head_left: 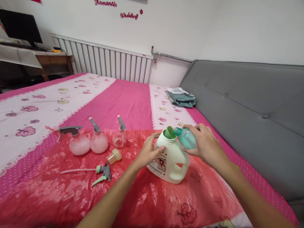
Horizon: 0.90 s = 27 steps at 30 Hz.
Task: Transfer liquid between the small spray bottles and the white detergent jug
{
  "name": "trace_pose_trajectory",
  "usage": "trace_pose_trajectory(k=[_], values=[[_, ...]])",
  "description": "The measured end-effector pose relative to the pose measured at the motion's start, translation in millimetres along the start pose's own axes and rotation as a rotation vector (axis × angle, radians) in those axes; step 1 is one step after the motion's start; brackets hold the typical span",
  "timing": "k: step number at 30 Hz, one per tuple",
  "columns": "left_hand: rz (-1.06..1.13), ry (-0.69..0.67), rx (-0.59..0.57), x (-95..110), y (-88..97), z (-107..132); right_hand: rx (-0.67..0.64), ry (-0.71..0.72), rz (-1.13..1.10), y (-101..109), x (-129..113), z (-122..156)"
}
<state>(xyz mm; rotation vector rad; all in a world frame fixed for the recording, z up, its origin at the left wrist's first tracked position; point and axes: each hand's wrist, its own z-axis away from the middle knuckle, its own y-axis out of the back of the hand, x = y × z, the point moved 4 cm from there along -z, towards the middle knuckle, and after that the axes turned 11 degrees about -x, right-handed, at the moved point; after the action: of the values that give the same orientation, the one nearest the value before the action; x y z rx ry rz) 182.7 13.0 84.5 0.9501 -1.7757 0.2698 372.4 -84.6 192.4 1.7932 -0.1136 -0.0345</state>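
Observation:
A white detergent jug [171, 160] with a handle stands on a red plastic sheet [89, 196] spread over the bed. A green funnel [169, 132] sits in its mouth. My left hand [148, 152] wraps round the jug's left shoulder. My right hand [204, 142] grips a teal bottle [186, 137], tipped on its side with its neck at the funnel. A loose spray head [102, 171] with a long tube lies on the sheet, left of the jug.
Three round pink spray bottles [98, 141] stand in a row at the sheet's far left. A small cap [114, 156] lies by them. A grey padded headboard [258, 111] runs along the right. Folded cloth [181, 98] lies further back. A radiator [103, 60] lines the wall.

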Motion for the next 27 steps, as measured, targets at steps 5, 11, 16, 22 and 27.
trace_pose_trajectory(k=[5,11,16,22,27], values=[[0.005,0.006,-0.009,-3,-0.5,1,-0.053,-0.023,0.165,13,-15,1],[0.009,0.005,-0.001,-6,-3.4,1,-0.073,-0.039,0.322,21,-24,0],[0.007,0.007,0.006,-10,-5.5,0,-0.102,-0.026,0.397,24,-28,0],[0.022,0.003,0.015,-13,-8.4,-2,-0.113,-0.029,0.487,29,-34,0],[0.032,0.005,0.027,-15,-9.9,-4,-0.125,-0.044,0.56,36,-44,-1]])
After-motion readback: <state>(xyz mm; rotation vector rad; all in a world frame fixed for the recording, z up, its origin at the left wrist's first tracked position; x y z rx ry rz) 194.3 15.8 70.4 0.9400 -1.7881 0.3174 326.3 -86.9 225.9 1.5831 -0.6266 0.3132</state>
